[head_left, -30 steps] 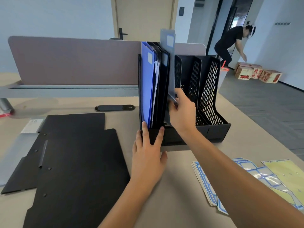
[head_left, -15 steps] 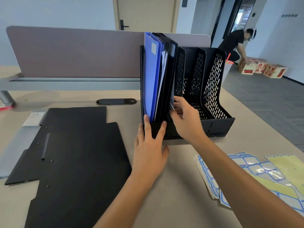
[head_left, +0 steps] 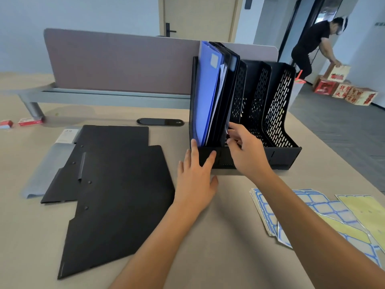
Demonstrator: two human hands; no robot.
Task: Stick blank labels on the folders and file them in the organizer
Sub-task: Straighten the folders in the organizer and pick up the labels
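Right grip (head_left: 242, 149) seemingly on folder (head_left: 227, 130) edge

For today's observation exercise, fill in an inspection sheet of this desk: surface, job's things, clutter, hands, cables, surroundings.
Surface: beige desk with a grey divider panel.
Job's things: black organizer, folders standing only in its leftmost slot, blue folder labelled; black folders lying flat; label sheets.
Clutter: small red boxes, white card.
Hands: left hand flat against organizer's front; right hand fingers pinching a filed folder's edge.
Cables: nothing seen.
Surroundings: a person bending over cartons.
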